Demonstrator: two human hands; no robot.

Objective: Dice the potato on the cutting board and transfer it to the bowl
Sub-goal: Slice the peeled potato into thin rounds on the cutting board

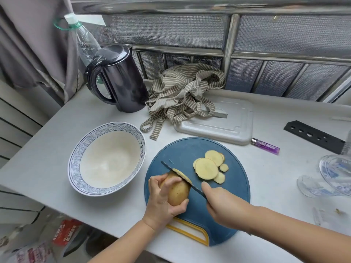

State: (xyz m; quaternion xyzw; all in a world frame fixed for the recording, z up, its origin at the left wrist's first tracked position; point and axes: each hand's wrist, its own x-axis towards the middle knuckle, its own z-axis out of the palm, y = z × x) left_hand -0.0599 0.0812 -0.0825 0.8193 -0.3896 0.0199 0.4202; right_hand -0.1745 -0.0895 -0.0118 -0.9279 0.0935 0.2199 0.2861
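Observation:
A round blue cutting board (182, 150) with a yellow handle lies on the white counter. My left hand (161, 198) grips the unpeeled potato (178, 190) near the board's left edge. My right hand (226, 204) holds a dark knife (171, 168) whose blade is cutting into the potato's far end, with a slice partly separated. Several round potato slices (207, 168) lie on the board's right part. An empty white bowl (76, 160) with a blue patterned rim stands to the left of the board.
A black kettle (117, 80) and a plastic bottle (85, 38) stand at the back left. A striped cloth (182, 95) lies on a white cutting board (228, 128). A purple lighter (266, 146), a black knife sheath (313, 135) and clear plastic containers (332, 175) are at the right.

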